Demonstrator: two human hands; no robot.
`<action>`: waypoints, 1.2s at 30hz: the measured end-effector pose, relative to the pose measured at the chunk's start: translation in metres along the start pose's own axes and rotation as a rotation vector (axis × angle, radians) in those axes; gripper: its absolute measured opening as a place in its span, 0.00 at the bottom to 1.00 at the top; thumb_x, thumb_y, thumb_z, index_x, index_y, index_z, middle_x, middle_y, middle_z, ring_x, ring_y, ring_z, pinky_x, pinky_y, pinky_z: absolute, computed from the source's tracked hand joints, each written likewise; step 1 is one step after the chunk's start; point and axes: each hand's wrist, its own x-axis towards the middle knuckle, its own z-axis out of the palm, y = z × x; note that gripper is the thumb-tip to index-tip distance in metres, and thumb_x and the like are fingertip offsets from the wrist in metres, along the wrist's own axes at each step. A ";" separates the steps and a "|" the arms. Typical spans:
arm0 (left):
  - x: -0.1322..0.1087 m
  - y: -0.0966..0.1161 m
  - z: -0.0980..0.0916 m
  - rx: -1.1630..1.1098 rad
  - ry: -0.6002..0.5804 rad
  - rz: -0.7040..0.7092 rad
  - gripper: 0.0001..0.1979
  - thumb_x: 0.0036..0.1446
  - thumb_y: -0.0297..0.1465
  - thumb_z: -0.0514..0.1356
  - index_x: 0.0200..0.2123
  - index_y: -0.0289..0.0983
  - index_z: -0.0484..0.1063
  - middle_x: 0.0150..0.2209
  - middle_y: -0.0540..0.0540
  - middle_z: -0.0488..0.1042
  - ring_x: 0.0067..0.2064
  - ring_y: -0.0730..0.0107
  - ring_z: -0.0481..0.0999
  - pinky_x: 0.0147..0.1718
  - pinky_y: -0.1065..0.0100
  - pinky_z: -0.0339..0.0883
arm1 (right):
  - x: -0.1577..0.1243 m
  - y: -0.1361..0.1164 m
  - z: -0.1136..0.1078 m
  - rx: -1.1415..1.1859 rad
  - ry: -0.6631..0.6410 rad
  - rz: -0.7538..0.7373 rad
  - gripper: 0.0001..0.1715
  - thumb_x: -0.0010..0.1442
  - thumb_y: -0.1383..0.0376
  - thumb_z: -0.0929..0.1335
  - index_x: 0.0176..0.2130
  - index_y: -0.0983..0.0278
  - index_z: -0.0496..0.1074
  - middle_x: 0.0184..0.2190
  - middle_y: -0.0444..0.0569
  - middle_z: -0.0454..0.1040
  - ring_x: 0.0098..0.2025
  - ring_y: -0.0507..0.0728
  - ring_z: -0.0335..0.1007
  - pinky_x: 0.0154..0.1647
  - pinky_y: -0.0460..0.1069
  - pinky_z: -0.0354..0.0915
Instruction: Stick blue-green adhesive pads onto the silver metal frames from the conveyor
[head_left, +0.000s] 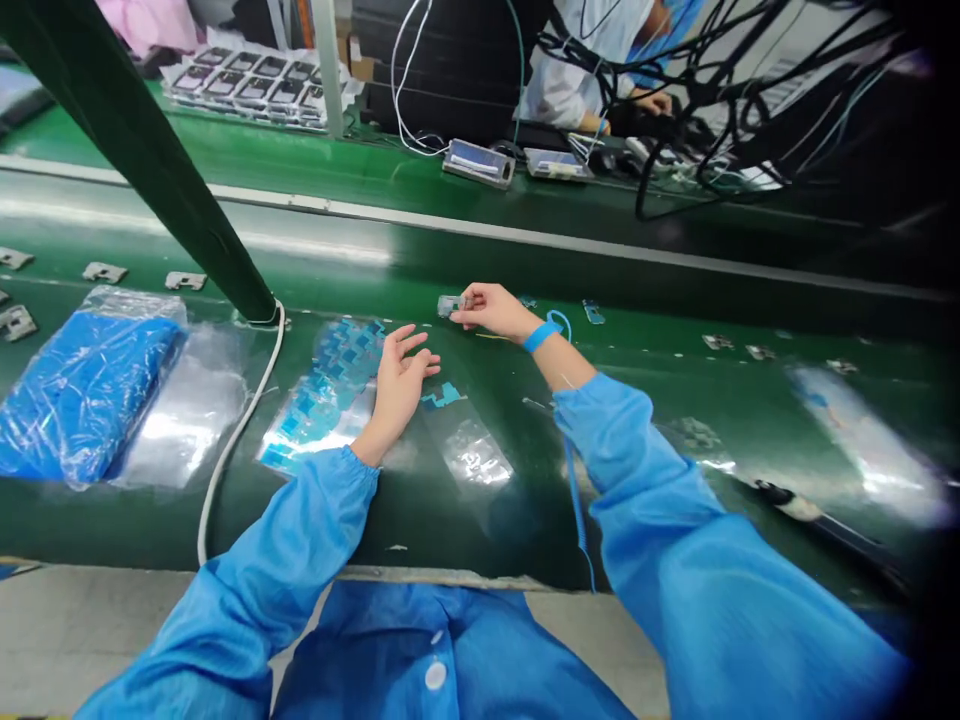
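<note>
Over the far side of the green bench, my right hand (491,308) pinches a small grey metal part (450,305) between thumb and fingers. A blue wrist strap (541,335) with a coiled cord (576,490) circles that wrist. My left hand (403,375) hovers with its fingers apart and holds nothing. Under and beside it lies a clear sheet of blue film stickers (330,385). Just right of the left hand, a teal piece of film (444,396) sits at the top of a clear plastic sheet (480,455).
A blue plastic-wrapped pack (82,390) lies on the left, near a green post (172,180) and a white cable (244,430). Small metal parts (105,272) line the bench. A black-handled tool (825,530) lies at right. Across the bench, a person's hand (654,102) shows behind black cables (712,80).
</note>
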 end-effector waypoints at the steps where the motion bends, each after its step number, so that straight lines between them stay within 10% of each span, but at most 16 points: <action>1: -0.001 -0.003 0.002 -0.038 -0.004 0.006 0.29 0.65 0.34 0.72 0.66 0.43 0.69 0.72 0.36 0.75 0.52 0.67 0.88 0.55 0.63 0.82 | -0.013 -0.003 0.014 0.066 -0.027 -0.033 0.37 0.45 0.44 0.86 0.34 0.60 0.67 0.27 0.40 0.75 0.30 0.52 0.73 0.37 0.49 0.73; 7: -0.005 -0.005 0.007 -0.107 -0.120 0.152 0.24 0.69 0.48 0.71 0.59 0.39 0.83 0.69 0.36 0.80 0.72 0.56 0.79 0.73 0.61 0.69 | -0.083 -0.007 0.080 0.183 -0.116 -0.141 0.37 0.58 0.37 0.79 0.48 0.62 0.74 0.41 0.51 0.84 0.40 0.58 0.82 0.47 0.56 0.81; 10: 0.001 0.006 0.001 -0.202 0.039 0.179 0.24 0.67 0.46 0.72 0.60 0.39 0.82 0.61 0.37 0.85 0.64 0.61 0.85 0.67 0.63 0.75 | -0.108 0.003 0.071 -0.199 -0.095 -0.294 0.46 0.60 0.46 0.83 0.67 0.62 0.73 0.64 0.62 0.81 0.64 0.68 0.78 0.68 0.66 0.73; 13: 0.009 0.017 -0.005 -0.263 0.167 0.154 0.26 0.62 0.37 0.72 0.61 0.36 0.79 0.40 0.44 0.89 0.41 0.68 0.89 0.49 0.67 0.82 | -0.133 0.020 0.056 -0.611 -0.187 -0.359 0.49 0.68 0.48 0.79 0.78 0.54 0.66 0.83 0.58 0.60 0.83 0.76 0.54 0.80 0.73 0.53; 20: 0.013 0.025 -0.008 -0.190 0.162 0.073 0.18 0.51 0.34 0.66 0.45 0.35 0.81 0.28 0.48 0.82 0.29 0.70 0.82 0.34 0.70 0.78 | -0.146 0.044 0.059 -0.714 -0.060 -0.338 0.18 0.80 0.56 0.69 0.63 0.52 0.83 0.71 0.50 0.79 0.76 0.65 0.69 0.76 0.65 0.58; 30: 0.011 0.024 -0.005 -0.142 0.098 0.044 0.18 0.49 0.34 0.67 0.44 0.34 0.80 0.30 0.48 0.81 0.28 0.74 0.78 0.32 0.71 0.71 | -0.144 0.040 0.034 -0.581 -0.144 -0.400 0.53 0.64 0.48 0.82 0.78 0.57 0.68 0.78 0.61 0.68 0.83 0.73 0.59 0.80 0.69 0.58; 36: 0.014 0.019 -0.009 -0.072 0.047 0.015 0.16 0.51 0.35 0.66 0.44 0.36 0.78 0.31 0.49 0.80 0.28 0.75 0.77 0.32 0.71 0.69 | -0.142 0.051 0.037 -0.554 -0.006 -0.361 0.23 0.71 0.59 0.78 0.64 0.56 0.83 0.67 0.57 0.82 0.74 0.69 0.75 0.79 0.69 0.60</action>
